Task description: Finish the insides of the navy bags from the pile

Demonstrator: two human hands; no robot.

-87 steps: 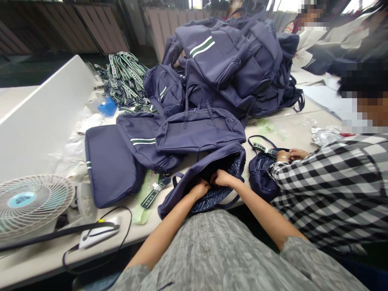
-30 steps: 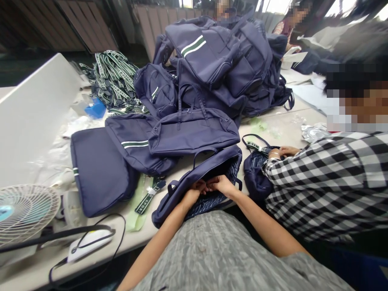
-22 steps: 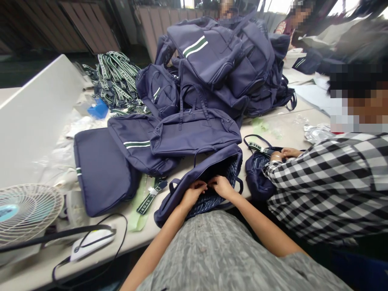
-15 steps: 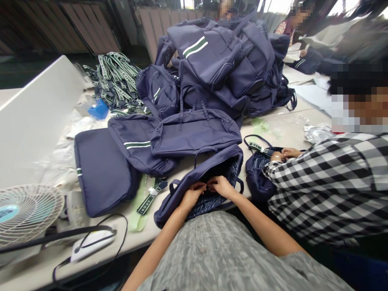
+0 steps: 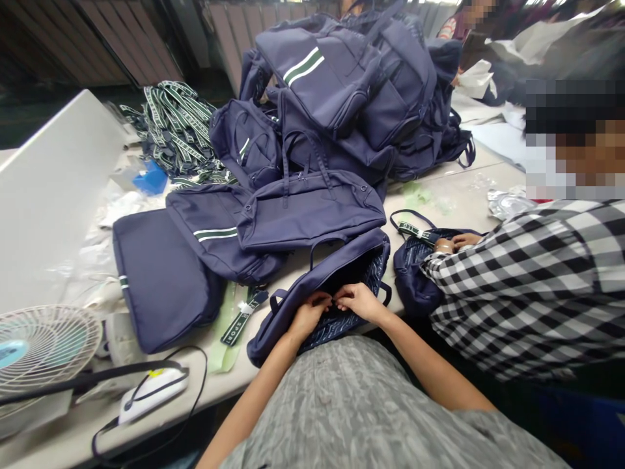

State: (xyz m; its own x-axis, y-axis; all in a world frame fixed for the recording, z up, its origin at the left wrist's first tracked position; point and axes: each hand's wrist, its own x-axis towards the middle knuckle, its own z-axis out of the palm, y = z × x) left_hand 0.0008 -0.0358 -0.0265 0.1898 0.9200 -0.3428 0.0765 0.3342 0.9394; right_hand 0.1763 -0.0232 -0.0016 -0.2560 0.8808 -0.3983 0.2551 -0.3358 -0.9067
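A navy bag [image 5: 288,309] lies open against my body at the table's edge, its dark patterned lining [image 5: 336,324] showing. My left hand [image 5: 312,314] reaches over the bag's mouth, its thumb and fingertips closed in a pinch. Facing it, my right hand [image 5: 359,301] pinches too, its fingertips almost meeting the left ones. Whatever lies between the fingertips is too small to make out. Left of this bag is a folded green-and-white lettered strap [image 5: 237,327]. Just behind it rests another navy bag [image 5: 312,215] with two handles.
A large heap of navy bags [image 5: 336,78] fills the back. Behind left lies a pile of lettered straps [image 5: 176,127]. A fan [image 5: 43,352] and a white box with a cord [image 5: 151,394] are at left. At right, a person in a checked shirt [image 5: 527,280] handles another bag [image 5: 415,280].
My view has shifted slightly. Both hands keep their pinch at nearly the same spot in the bag's mouth. At right, the other person's hands have moved a little in their bag.
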